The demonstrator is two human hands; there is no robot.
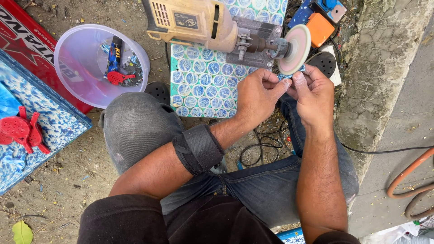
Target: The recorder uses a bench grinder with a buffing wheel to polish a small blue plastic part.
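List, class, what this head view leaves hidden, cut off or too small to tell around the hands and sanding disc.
- Small blue piece: mostly hidden by left hand and right hand; shape unclear.
- Drill: rear cut off by top edge.
- Sanding disc: spinning or still cannot be told.
- Bowl contents: too small to identify.

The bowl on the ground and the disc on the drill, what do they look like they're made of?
The bowl looks like thin translucent plastic, pale lilac: its contents and the ground show through its wall. The disc seems to be an abrasive or felt pad, matte pinkish-white with a red rim; which one is unclear. Both hands hold a small blue piece at it.
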